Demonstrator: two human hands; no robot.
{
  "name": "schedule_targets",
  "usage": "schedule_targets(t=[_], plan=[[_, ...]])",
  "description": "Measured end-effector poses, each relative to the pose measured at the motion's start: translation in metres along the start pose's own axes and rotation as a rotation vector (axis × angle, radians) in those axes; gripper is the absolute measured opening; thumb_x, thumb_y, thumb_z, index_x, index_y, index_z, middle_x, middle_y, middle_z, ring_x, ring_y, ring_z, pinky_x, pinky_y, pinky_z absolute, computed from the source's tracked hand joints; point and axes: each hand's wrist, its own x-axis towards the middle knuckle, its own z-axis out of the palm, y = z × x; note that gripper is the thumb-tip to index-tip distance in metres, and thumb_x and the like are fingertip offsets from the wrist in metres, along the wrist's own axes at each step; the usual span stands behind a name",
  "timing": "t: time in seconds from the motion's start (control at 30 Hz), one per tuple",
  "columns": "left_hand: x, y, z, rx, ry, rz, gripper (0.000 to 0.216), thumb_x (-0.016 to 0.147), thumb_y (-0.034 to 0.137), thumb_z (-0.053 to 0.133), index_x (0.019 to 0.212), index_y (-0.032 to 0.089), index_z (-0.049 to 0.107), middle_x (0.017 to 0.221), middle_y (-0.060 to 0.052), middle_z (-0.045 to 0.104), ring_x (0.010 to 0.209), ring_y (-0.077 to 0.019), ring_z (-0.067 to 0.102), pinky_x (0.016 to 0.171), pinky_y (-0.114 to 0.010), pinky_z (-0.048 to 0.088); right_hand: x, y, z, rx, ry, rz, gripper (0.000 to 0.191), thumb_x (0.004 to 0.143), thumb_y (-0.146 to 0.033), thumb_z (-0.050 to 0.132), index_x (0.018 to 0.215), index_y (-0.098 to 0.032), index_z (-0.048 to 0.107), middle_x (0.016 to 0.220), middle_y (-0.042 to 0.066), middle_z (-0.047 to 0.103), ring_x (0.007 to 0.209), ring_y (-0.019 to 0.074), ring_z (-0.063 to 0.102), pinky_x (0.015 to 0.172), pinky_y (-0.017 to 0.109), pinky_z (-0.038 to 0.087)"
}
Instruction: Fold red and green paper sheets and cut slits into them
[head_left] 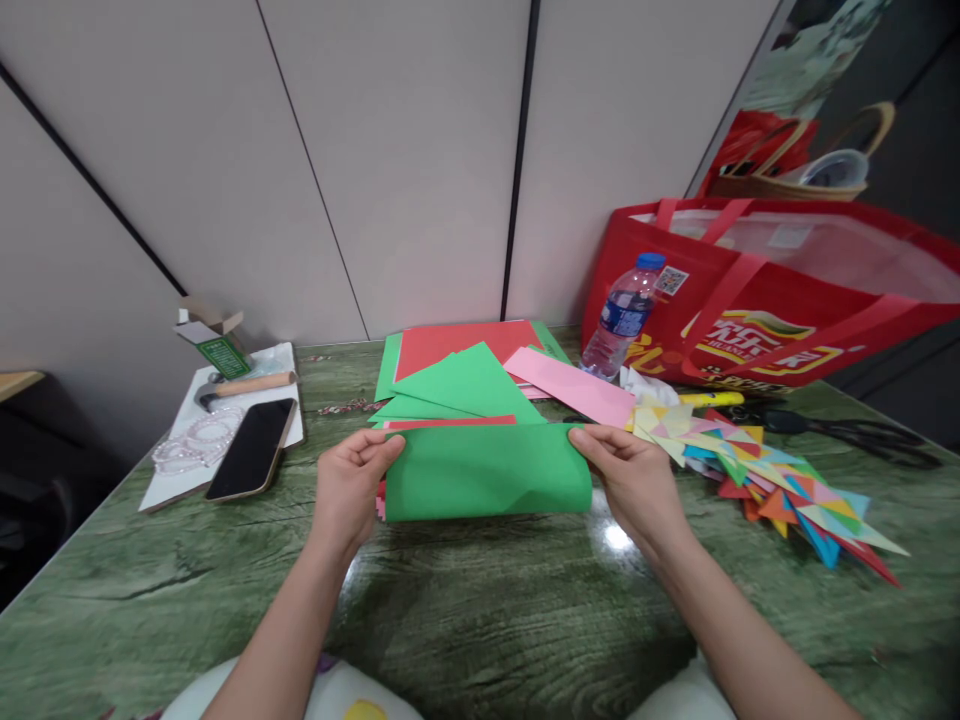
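Observation:
A sheet of green paper [487, 472] is stretched between my two hands, its lower edge curving over. My left hand [351, 482] pinches the upper left corner between thumb and fingers. At the upper right corner, my right hand [628, 472] grips in the same way. Just behind it lie cut green paper pieces [457, 385] with pointed ends, and a pink paper strip [574, 385] slants off to the right. Beneath those, a red sheet [465, 345] rests on a larger green one at the back.
On the right are folded multicoloured paper pieces [780, 475], black scissors [847, 430], a yellow marker [711, 399], a water bottle [619, 320] and a red bag [720, 300]. Leftward, a phone [252, 450], beads [199, 440], a hammer [247, 386] and a small box [221, 345] lie on a white board.

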Motion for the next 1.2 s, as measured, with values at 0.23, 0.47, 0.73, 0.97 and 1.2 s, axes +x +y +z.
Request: schedule_targets(t=[0.23,0.47,0.73,0.97,1.2], plan=[[-0.0019,0.0018,0.0009,0.000,0.003,-0.006,0.030,0.044,0.024,0.080,0.063,0.013,0.061,0.050,0.000,0.065,0.043,-0.0085,0.054,0.045,-0.018,0.042,-0.0012,-0.0008,0.0011,-0.002,0.006,-0.013,0.021,0.052,-0.030,0.078,0.066,-0.018,0.068,0.058,-0.002,0.067,0.050,0.0095,0.056,0.049,0.022,0.045],[-0.0019,0.0017,0.0014,-0.005,0.014,0.002,0.029,0.043,0.023,0.080,0.063,0.013,0.061,0.050,0.001,0.065,0.044,-0.0087,0.055,0.045,-0.018,0.043,0.0000,0.0006,-0.0006,-0.008,-0.005,-0.015,0.023,0.051,-0.029,0.078,0.068,-0.018,0.069,0.060,-0.001,0.068,0.051,0.0112,0.057,0.051,0.024,0.046],[-0.0025,0.0012,0.0009,0.011,0.019,0.014,0.029,0.043,0.024,0.080,0.063,0.013,0.062,0.050,0.001,0.065,0.043,-0.0094,0.055,0.045,-0.019,0.043,0.0011,0.0013,-0.0018,-0.032,-0.017,-0.032,0.022,0.052,-0.030,0.077,0.068,-0.018,0.068,0.062,0.000,0.068,0.054,0.0127,0.059,0.054,0.026,0.047],[-0.0042,0.0004,0.0022,0.017,0.029,0.000,0.028,0.044,0.024,0.080,0.063,0.013,0.062,0.049,0.001,0.064,0.042,-0.0082,0.054,0.044,-0.018,0.041,0.0022,0.0014,-0.0020,-0.037,-0.022,0.000,0.024,0.051,-0.031,0.078,0.068,-0.017,0.068,0.060,-0.001,0.067,0.051,0.0106,0.056,0.051,0.023,0.045],[-0.0056,0.0016,0.0037,0.022,0.019,-0.019,0.030,0.043,0.025,0.081,0.063,0.013,0.061,0.049,0.001,0.065,0.041,-0.0099,0.054,0.041,-0.020,0.041,0.0044,0.0065,-0.0022,-0.074,-0.059,0.013,0.026,0.051,-0.036,0.078,0.066,-0.018,0.067,0.057,0.000,0.066,0.048,0.0115,0.055,0.047,0.023,0.043]])
